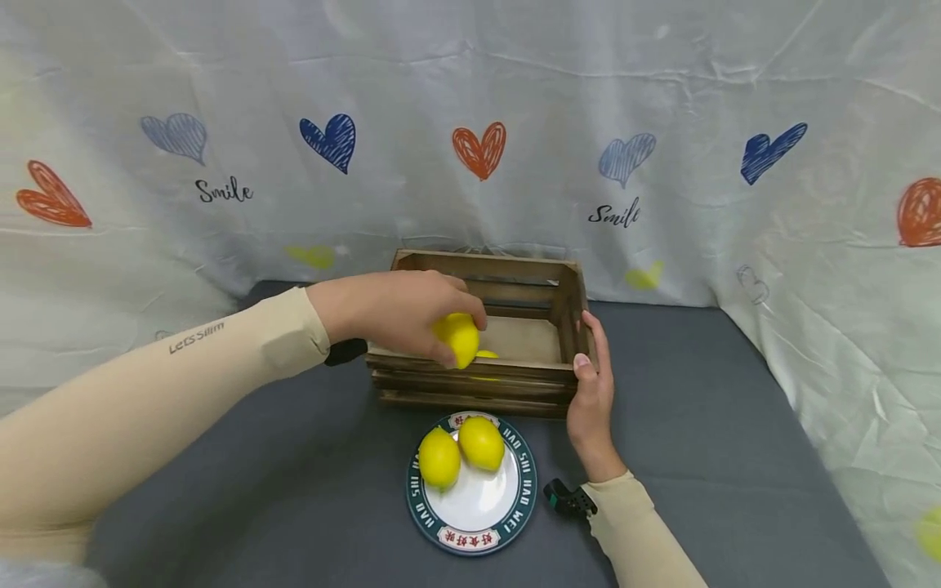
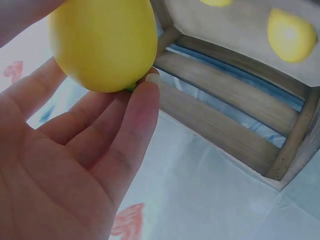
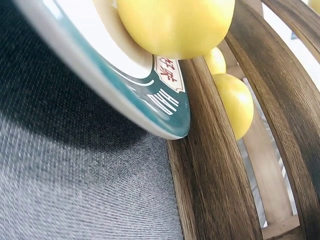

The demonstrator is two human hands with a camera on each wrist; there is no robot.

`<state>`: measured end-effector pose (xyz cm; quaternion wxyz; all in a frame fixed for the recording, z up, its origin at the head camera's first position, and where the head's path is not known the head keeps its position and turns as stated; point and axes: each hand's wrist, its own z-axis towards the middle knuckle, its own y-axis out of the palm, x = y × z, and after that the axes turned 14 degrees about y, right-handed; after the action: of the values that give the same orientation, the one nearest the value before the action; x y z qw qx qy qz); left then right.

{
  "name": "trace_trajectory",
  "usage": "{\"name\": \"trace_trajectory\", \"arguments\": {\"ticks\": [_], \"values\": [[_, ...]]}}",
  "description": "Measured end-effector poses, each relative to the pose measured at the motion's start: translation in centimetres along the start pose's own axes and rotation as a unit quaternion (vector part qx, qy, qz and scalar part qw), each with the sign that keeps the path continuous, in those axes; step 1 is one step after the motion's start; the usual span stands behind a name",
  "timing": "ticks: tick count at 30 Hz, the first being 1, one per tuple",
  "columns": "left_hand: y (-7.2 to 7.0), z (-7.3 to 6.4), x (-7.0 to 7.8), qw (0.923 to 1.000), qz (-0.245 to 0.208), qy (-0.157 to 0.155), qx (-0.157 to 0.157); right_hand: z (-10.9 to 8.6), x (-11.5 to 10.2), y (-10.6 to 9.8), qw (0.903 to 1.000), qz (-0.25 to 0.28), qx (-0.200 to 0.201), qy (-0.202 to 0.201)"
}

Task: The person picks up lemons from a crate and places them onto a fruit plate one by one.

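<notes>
Over the front of a slatted wooden crate [image 1: 478, 400], my left hand [image 1: 408, 314] holds a yellow lemon [image 1: 457, 339]. The left wrist view shows fingers and thumb around this lemon [image 2: 105, 45], its small green tip downward in that view. Inside the crate lie other lemons; one [image 2: 292, 35] shows on its floor, and another [image 3: 235, 105] appears between the slats in the right wrist view. My right hand [image 1: 594, 400] grips the crate at its right front corner, the thumb at the top edge and the fingers along the outer side.
A white plate [image 1: 478, 502] with a green lettered rim sits just in front of the crate. Two lemons, one on the left [image 1: 439, 459] and one on the right [image 1: 482, 443], lie on it. Behind the dark grey tabletop [image 1: 720, 425] hangs a white curtain [image 1: 412, 73] printed with hearts.
</notes>
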<state>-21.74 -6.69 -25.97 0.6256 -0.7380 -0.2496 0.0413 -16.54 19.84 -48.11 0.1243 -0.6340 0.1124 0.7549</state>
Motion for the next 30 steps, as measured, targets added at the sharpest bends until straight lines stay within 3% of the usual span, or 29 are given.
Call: {"name": "trace_trajectory", "arguments": {"ticks": [9,15,20,24,30], "values": [[2.2,-1.3,3.2,0.9987,0.01,0.04,-0.031,0.5,0.0,-0.5,0.9999,-0.008,0.006,0.0],[4.3,-1.2,4.8,0.9954,0.017,0.073,-0.059,0.6,0.0,-0.6,0.9998,-0.014,0.012,0.001],[7.3,-0.5,5.6,0.9887,0.018,0.118,-0.09,0.5,-0.1,-0.5,0.9998,-0.017,0.009,0.002],[9.6,-0.2,5.9,0.9837,0.017,0.137,-0.115,0.4,0.1,-0.4,0.9999,-0.013,0.009,0.003],[11.6,0.0,6.1,0.9794,0.02,0.164,-0.116,0.2,0.2,-0.1,0.9999,-0.014,0.006,0.002]]}}
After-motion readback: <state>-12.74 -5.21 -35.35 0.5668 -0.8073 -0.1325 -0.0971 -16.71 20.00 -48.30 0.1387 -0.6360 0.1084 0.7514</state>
